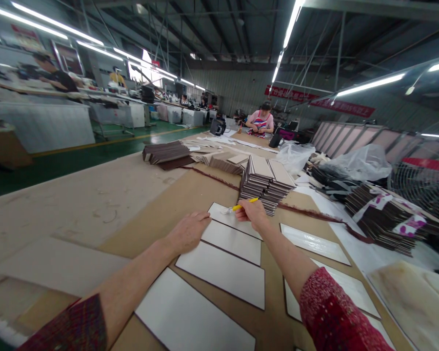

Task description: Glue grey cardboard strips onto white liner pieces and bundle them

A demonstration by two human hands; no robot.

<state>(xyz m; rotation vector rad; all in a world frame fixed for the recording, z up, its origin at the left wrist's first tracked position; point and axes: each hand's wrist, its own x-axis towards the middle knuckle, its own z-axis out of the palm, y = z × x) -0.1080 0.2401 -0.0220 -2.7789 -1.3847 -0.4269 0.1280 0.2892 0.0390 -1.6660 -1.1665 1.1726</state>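
Observation:
In my right hand is a brush with a yellow handle. Its pale bristles touch the farthest white panel of a column in front of me. My left hand lies palm down at that panel's left end, fingers stretched out, fingertips at its edge. Nearer to me come more dark-edged white panels, among them a large one at the front. Right of my right forearm, a glossy, wet-looking panel lies with others, partly hidden by my sleeve.
Beyond my hands rises a stack of boards, with dark strips to its left. Tied dark bundles and clear plastic sit at right. A co-worker is at the table's far end.

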